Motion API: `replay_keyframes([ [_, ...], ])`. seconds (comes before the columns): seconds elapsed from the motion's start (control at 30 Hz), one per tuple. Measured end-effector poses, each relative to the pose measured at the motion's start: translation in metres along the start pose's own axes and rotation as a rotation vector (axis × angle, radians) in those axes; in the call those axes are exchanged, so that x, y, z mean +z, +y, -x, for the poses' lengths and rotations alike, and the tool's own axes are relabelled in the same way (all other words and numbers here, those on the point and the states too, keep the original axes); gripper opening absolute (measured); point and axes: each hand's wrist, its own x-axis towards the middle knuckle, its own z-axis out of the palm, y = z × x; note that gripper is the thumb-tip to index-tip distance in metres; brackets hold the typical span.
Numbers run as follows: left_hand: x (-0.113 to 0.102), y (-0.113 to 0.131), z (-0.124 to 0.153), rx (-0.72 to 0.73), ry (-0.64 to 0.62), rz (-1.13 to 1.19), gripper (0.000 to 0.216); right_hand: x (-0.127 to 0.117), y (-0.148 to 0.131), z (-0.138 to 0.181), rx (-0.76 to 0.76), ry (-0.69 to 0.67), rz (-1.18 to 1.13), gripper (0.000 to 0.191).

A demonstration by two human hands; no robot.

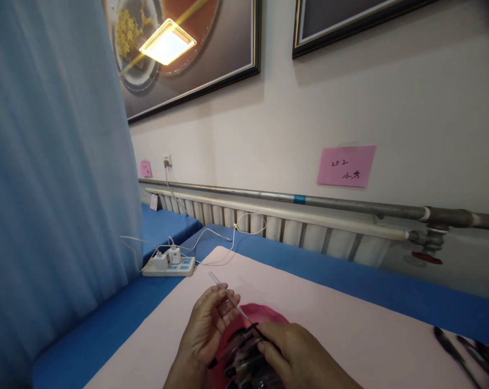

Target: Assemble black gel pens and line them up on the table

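My left hand (pixel 209 321) is curled palm up, its thumb and fingers around a thin, translucent whitish stick-like piece (pixel 239 308). The far end of this piece sticks up past my fingertips; its near end has a small orange-yellow spot and runs into something dark. At that dark end, my right hand (pixel 287 346) is closed in a pinch, its fingertips partly hidden. Below both hands lies a pink bowl (pixel 264 310), holding several dark pieces in clear wrapping (pixel 248 359). Their exact kind I cannot make out.
Pink paper (pixel 309 302) covers part of the blue table (pixel 285 248). A power strip (pixel 169 267) with white chargers and cables stands at the back left. Black straps or cords (pixel 455 346) lie at the right. A blue curtain (pixel 58 162) hangs left; a radiator (pixel 293 229) lines the wall.
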Motion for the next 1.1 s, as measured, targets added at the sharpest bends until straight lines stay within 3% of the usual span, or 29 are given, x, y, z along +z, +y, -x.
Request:
replay_keyframes([
  [0.27, 0.002, 0.001, 0.002, -0.013, 0.016, 0.008, 0.010, 0.002, 0.004, 0.001, -0.009, 0.010, 0.004, 0.021],
  [0.47, 0.004, 0.001, 0.006, 0.063, -0.035, -0.092, 0.019, 0.003, 0.005, 0.001, 0.088, -0.038, 0.070, 0.020],
  [0.6, 0.008, -0.003, 0.010, 0.054, -0.151, -0.162, 0.018, 0.005, 0.009, 0.000, 0.065, 0.029, 0.037, 0.022],
  [0.77, 0.010, -0.009, 0.015, -0.062, -0.306, -0.342, 0.014, 0.006, 0.015, -0.003, 0.088, 0.119, -0.061, 0.018],
  [0.93, 0.002, -0.001, 0.014, -0.100, -0.392, -0.463, 0.036, 0.002, 0.016, 0.000, 0.047, 0.146, 0.136, 0.013],
  [1.1, -0.009, 0.009, 0.015, -0.209, -0.469, -0.677, 0.025, 0.000, 0.014, 0.001, -0.011, 0.143, 0.339, 0.022],
])
